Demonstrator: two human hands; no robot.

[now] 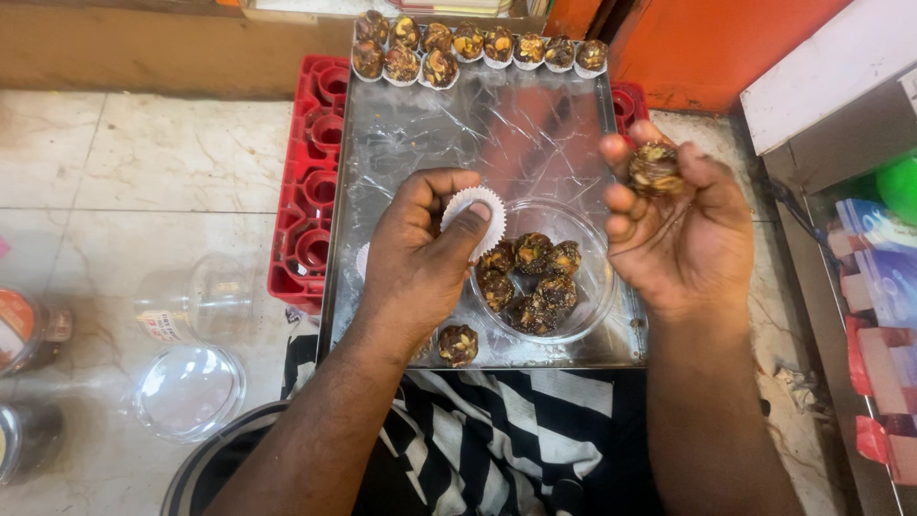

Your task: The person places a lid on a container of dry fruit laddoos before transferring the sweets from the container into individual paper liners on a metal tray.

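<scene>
My left hand [415, 253] pinches a white pleated paper cup [475, 207] between thumb and fingers, over a steel tray [497, 134]. My right hand [673, 225] is raised palm-up and holds a brown nut-studded sweet ball [654, 170] at its fingertips. Between the hands stands a clear glass bowl [594, 277] with several more sweet balls [530, 277] in it. One loose sweet ball [458, 344] lies on the tray's near edge. Along the tray's far edge sit two rows of sweet balls in paper cups [458, 48].
The tray rests on a red plastic crate [310, 191] on a marble floor. A clear plastic jar [191, 301] lies on its side at left, its lid [188, 390] nearby. Jars stand at the far left edge. Coloured packets [884, 287] fill a shelf at right.
</scene>
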